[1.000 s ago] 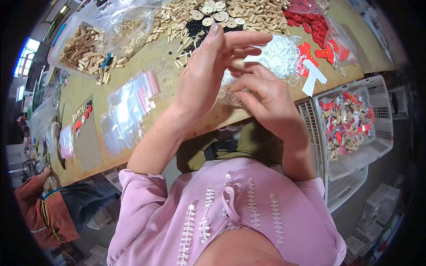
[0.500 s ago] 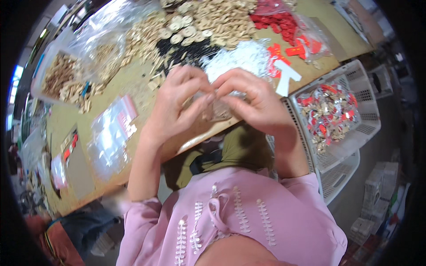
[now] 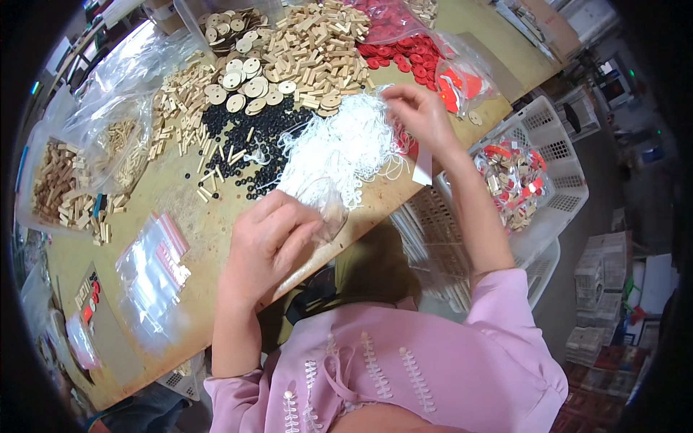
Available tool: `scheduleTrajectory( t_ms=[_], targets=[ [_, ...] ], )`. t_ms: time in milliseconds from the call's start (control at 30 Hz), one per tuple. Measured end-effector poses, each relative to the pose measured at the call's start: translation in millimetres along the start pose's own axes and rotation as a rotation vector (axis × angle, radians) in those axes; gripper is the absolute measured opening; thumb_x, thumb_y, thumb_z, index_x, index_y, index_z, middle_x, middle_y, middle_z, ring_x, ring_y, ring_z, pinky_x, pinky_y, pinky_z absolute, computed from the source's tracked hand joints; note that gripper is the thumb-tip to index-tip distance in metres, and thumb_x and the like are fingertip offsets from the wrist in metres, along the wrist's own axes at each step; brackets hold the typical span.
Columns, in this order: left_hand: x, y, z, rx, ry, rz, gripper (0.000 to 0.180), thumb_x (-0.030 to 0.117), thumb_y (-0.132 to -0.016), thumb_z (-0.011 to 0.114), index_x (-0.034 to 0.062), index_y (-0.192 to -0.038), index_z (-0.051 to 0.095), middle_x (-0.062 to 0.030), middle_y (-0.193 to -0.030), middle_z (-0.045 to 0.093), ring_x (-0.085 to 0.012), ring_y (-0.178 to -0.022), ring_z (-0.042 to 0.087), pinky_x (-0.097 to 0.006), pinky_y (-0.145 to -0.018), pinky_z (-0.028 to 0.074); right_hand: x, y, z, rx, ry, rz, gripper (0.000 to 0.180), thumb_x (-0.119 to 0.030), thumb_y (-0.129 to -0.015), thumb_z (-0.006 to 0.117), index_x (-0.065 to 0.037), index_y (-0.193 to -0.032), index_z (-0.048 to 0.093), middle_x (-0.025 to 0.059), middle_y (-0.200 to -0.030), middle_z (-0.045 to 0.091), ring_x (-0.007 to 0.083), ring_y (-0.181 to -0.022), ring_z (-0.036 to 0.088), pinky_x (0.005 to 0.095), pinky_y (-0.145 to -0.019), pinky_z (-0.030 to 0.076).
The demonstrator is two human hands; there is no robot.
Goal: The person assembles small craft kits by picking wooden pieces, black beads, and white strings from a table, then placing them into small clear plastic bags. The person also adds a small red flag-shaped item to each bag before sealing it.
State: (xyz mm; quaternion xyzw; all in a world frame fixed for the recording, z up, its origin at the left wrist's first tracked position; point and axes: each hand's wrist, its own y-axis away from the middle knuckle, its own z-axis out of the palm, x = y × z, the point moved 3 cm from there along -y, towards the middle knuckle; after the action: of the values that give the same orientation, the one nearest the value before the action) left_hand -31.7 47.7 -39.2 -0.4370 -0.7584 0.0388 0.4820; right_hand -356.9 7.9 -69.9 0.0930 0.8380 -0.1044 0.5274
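My left hand is closed on the edge of a small clear plastic bag, with some pale pieces showing inside it. The bag is over the front edge of the table, beside a heap of white strings. Farther right, my right hand reaches over the right edge of that heap. Its fingers are curled but apart, and nothing shows between them. Beneath this hand are partly covered red pieces and a white card.
Small black rings, wooden discs, wooden sticks and red discs are heaped at the back. Flat zip bags lie at left, near a plastic bin. A white basket of filled bags stands at right.
My hands, together before, are now apart. The right has gone to the far side of the strings; the left keeps the bag lower, near the table edge. The view has shifted.
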Motion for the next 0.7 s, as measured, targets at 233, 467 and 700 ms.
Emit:
scheduleTrajectory(
  t_ms=[233,467,700],
  targets=[
    [1.5,3.4,-0.1,0.016,0.015,0.039,0.009,0.009,-0.083,0.079,0.0085,-0.090,0.072,-0.0073,-0.082,0.065,-0.0262,-0.069,0.065,-0.036,-0.061,0.052,72.6,-144.7,-45.9,0.296,0.926,-0.205,0.044,-0.031,-0.089,0.076,0.001,-0.118,0.066,0.0255,-0.114,0.068,0.0403,-0.106,0.067,0.0505,-0.092,0.054],
    [-3.6,6.7,0.8,0.098,0.042,0.070,0.015,0.007,-0.081,0.080,0.0074,-0.092,0.069,-0.0072,-0.081,0.063,-0.0260,-0.067,0.063,-0.036,-0.059,0.051,74.0,-170.2,-35.3,0.261,1.125,-0.014,0.044,-0.037,-0.089,0.075,0.003,-0.107,0.068,0.0268,-0.107,0.071,0.0432,-0.106,0.068,0.0516,-0.091,0.054],
    [-10.1,6.3,-1.7,0.266,0.083,-0.055,0.020,-0.003,-0.080,0.078,0.0066,-0.096,0.069,-0.0096,-0.085,0.064,-0.0268,-0.074,0.065,-0.035,-0.064,0.052,62.7,-141.2,-40.5,0.238,0.792,-0.102,0.034,-0.026,-0.085,0.078,-0.003,-0.107,0.067,0.0144,-0.084,0.071,0.0265,-0.075,0.072,0.0407,-0.071,0.056]
  ],
)
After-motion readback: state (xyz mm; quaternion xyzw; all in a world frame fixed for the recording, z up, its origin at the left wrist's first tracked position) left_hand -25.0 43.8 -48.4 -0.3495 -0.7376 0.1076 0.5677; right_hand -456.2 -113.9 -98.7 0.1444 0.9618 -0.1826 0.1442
